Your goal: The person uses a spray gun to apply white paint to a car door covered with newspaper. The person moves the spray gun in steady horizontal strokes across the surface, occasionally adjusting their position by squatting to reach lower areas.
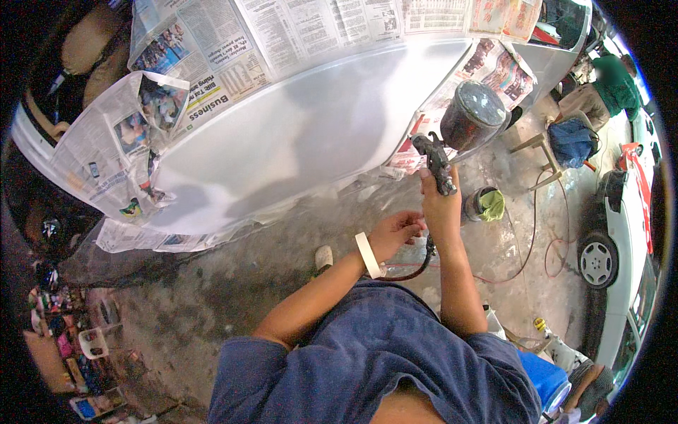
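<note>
My right hand (441,201) is wrapped round a dark spray gun (438,166) with a large paint-smeared cup (474,113). The gun is raised beside the right end of a whitish car panel (282,134). Newspaper sheets (219,78) cover the parts round that panel. Close to my right wrist, my left hand (397,233) has its fingers curled together; what they may hold is hidden. A pale ring like a masking tape roll (367,254) sits round my left wrist. A black hose (421,268) emerges from behind my right forearm and curves toward my waist.
On the floor to the right stands a can with a green cloth (490,204). Beyond it are a reddish hose (551,261), a stool holding a blue bag (571,143), a person in green (616,85) and a white car (621,311). Clutter (78,353) lies lower left.
</note>
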Motion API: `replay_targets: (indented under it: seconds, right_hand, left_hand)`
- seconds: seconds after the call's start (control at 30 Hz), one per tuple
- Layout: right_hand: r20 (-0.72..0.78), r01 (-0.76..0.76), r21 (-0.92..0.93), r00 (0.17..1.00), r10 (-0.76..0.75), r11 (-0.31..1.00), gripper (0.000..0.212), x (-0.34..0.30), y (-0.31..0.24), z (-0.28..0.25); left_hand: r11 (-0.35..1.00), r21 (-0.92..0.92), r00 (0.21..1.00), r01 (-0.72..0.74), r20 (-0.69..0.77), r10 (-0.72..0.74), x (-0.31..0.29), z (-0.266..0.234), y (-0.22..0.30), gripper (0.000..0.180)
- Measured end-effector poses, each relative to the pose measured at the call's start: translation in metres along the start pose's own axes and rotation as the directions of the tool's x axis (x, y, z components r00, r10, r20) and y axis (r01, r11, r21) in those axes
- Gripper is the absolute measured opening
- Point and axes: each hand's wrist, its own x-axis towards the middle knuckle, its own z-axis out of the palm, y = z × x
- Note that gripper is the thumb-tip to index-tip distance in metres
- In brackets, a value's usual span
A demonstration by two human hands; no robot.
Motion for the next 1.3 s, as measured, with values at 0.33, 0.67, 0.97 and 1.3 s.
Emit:
replay_targets:
  seconds: [0.33,0.67,0.97,1.3]
  right_hand:
    - [0.266,0.005,-0.024,0.964,0.001,1.0,0.037,-0.029,0.009,0.025]
    - [0.199,0.01,-0.006,0.98,-0.009,1.0,0.038,-0.038,0.013,0.02]
    - [-0.103,-0.084,0.057,0.991,0.089,0.995,0.034,-0.054,0.033,0.031]
    - [0.06,-0.067,0.104,0.996,0.061,0.992,0.038,-0.115,0.033,0.106]
  left_hand:
    - [0.997,-0.03,0.991,0.072,-0.113,-0.075,-0.043,-0.007,-0.002,0.028]
    - [0.991,0.058,0.993,0.117,0.025,-0.118,-0.032,-0.021,-0.013,0.038]
    - [0.974,0.125,0.96,0.191,0.183,-0.212,-0.026,-0.042,-0.02,0.034]
    - [0.942,0.159,0.944,0.295,0.102,-0.312,-0.112,-0.102,-0.011,0.029]
